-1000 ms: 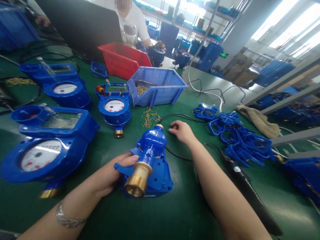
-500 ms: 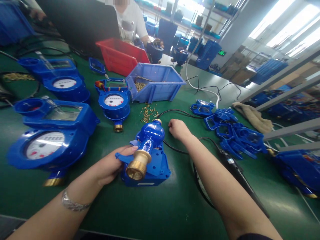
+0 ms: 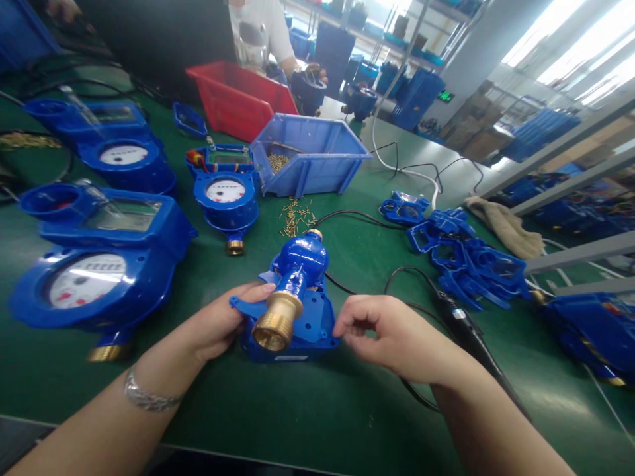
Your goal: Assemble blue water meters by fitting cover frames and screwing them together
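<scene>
- While your left hand (image 3: pixel 231 314) grips the meter (image 3: pixel 304 258) at its left, your right hand (image 3: pixel 394 337) curls by its near right corner; whether you pinch anything cannot be told.
- On your worktop (image 3: pixel 297 413), the meter lies underside up, brass end (image 3: pixel 280 317) toward you.
- Beyond it, screws (image 3: pixel 292 223) lie near your blue bin (image 3: pixel 320 173).

Head view; forward-down over hands (image 3: pixel 384 334)

Factory assembly workshop, blue meters (image 3: pixel 227 206) across a green workbench (image 3: pixel 317 413), plastic parts bins (image 3: pixel 315 175), corded tool (image 3: pixel 473 342), loaded shelving (image 3: pixel 380 32) behind
</scene>
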A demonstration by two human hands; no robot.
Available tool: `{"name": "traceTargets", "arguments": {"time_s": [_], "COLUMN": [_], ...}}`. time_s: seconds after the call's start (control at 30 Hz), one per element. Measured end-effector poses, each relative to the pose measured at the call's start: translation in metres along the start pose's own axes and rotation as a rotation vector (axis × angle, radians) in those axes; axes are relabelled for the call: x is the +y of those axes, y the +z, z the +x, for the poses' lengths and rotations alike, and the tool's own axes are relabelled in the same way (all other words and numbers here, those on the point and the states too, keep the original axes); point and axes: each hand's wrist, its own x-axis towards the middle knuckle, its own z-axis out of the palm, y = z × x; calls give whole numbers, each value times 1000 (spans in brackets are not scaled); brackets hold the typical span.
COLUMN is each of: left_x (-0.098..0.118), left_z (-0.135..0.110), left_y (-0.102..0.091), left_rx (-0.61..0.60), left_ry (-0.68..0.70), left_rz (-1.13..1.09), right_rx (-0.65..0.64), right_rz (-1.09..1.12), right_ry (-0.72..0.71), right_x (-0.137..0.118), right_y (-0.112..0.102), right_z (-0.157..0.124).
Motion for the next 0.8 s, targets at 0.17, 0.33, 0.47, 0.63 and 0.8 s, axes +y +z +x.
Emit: {"name": "traceTargets", "arguments": {"time_s": [0.17, 0.33, 0.47, 0.63, 0.8], "left_x": [0, -1, -2, -4, -4], "left_z": [0, 0, 0, 2, 2], "left_y": [0, -1, -1, -4, -6], "left_rx": [18, 1, -19, -42, -49], "left_ry": [7, 20, 10, 9, 16], "left_rz": [16, 49, 6, 13, 20], "right_rx": [-92, -135, -84, -133, -181], "right_rz": [-116, -192, -214, -299, -386], "right_ry": [-11, -48, -8, -36, -90], "right_x": [-5, -12, -16, -18, -21], "right_y": [0, -1, 0, -2, -18], "right_z": [5, 7, 9, 12, 16]}}
